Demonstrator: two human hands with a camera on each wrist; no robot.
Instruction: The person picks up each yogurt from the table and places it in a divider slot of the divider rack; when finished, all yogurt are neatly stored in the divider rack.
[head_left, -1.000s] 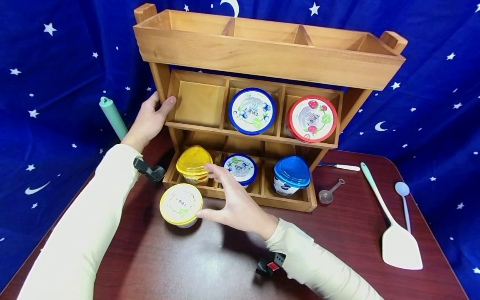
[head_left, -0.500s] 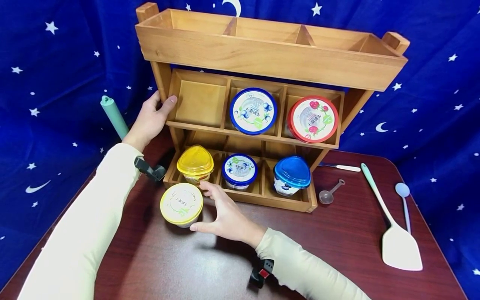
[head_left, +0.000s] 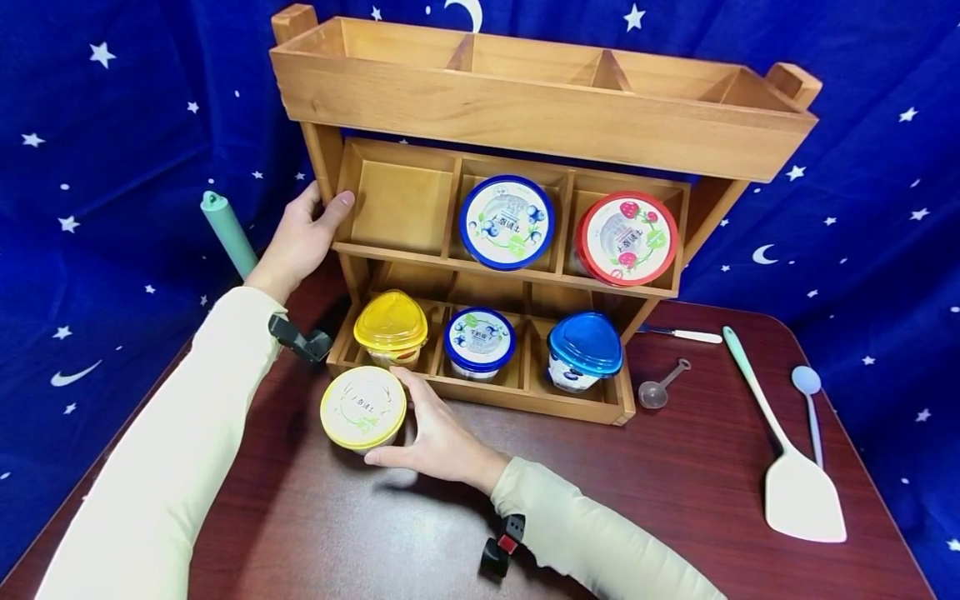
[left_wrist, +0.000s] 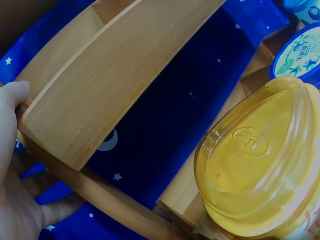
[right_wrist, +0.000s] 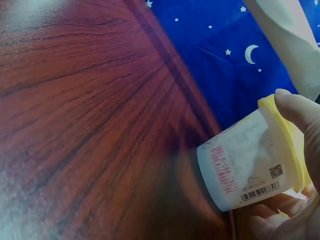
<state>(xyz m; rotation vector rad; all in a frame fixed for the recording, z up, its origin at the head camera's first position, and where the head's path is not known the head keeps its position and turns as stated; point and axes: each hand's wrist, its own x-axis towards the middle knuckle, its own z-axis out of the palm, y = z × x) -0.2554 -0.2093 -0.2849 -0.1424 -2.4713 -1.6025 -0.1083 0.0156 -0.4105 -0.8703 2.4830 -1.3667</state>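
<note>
My left hand (head_left: 303, 237) grips the left side of a three-tier wooden rack (head_left: 540, 125), thumb on the front of the middle tier's side wall. On the table before the rack, a yogurt cup with a flat yellow lid (head_left: 363, 408) stands upright. My right hand (head_left: 438, 437) curls around this cup from the right; in the right wrist view the thumb (right_wrist: 292, 102) lies at the lid's rim and the other fingers are partly hidden behind the cup. Just behind it, a cup with a domed yellow lid (head_left: 391, 323) sits in the bottom tier's left compartment.
The middle tier holds a large blue-rimmed cup (head_left: 507, 223) and a red-rimmed cup (head_left: 628, 239). Below stand a small blue-rimmed cup (head_left: 480, 340) and a blue domed-lid cup (head_left: 585, 343). To the right lie a measuring spoon (head_left: 654, 393) and a spatula (head_left: 805, 496).
My right hand has moved left and toward me, from beside the domed yellow cup, and has closed around the flat-lidded yellow cup. My left hand stays on the rack.
</note>
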